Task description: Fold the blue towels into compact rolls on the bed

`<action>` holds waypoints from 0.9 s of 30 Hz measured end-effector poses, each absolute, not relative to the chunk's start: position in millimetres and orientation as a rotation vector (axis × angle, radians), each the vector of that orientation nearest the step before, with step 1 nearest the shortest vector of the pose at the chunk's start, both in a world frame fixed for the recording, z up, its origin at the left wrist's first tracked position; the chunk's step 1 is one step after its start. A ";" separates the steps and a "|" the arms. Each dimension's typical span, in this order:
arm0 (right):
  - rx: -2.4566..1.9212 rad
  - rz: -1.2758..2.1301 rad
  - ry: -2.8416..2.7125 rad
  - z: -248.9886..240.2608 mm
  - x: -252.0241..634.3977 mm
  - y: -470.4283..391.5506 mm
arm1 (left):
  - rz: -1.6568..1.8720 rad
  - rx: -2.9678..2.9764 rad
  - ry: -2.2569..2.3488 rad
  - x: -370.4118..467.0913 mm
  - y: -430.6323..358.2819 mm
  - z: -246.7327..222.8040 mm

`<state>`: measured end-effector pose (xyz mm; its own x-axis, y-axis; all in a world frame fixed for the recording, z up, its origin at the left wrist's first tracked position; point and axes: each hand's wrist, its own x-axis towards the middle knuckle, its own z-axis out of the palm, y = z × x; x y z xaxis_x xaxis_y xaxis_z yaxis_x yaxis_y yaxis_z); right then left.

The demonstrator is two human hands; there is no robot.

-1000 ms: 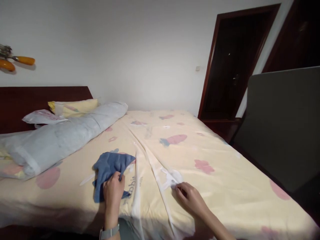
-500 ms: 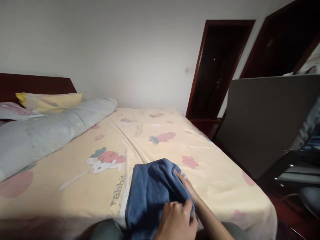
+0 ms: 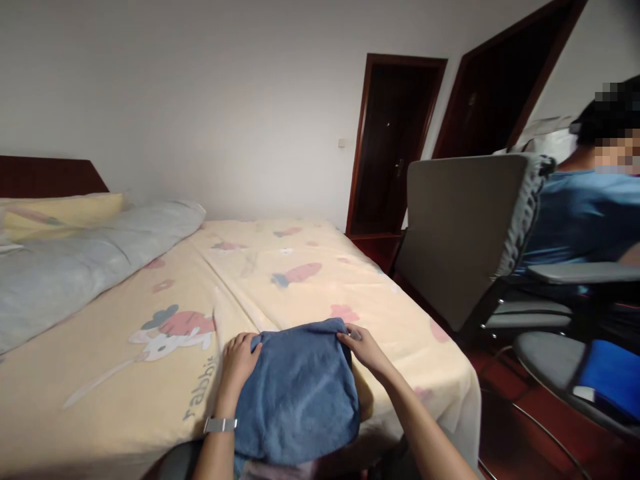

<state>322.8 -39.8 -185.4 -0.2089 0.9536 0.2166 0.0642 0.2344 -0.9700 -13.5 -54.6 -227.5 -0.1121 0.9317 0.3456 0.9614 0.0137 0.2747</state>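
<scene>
A blue cloth (image 3: 305, 393), with a seam or fold along its far edge, lies spread over the near edge of the bed and hangs toward my lap. My left hand (image 3: 240, 363), a silver band on its wrist, holds the far left corner with the thumb on top. At the far right corner, my right hand (image 3: 361, 345) pinches the fabric between thumb and fingers. The cloth's exact kind is unclear.
The bed (image 3: 400, 353) has a cream sheet with rabbit and carrot prints. A rolled grey quilt (image 3: 100, 267) and a yellow pillow (image 3: 65, 210) lie at the left. To the right, a person in a blue shirt (image 3: 590, 207) sits in a grey chair (image 3: 450, 233), near a stool with a blue item (image 3: 615, 377).
My left hand has moved from the cloth's near right side to its far left corner. The bunched cloth is now spread flatter and wider. The view has turned right, bringing the seated person in.
</scene>
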 end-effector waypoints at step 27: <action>-1.077 0.560 -1.432 -176.3 293.0 -82.2 | -1.913 -1.691 -2.034 3.2 -111.7 -202.8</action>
<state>293.0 -82.2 -176.3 0.1262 0.8542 0.5043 0.2852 0.4557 -0.8432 3.2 -111.7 -202.8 -0.4580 0.7149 0.5284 0.5711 -0.2189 0.7912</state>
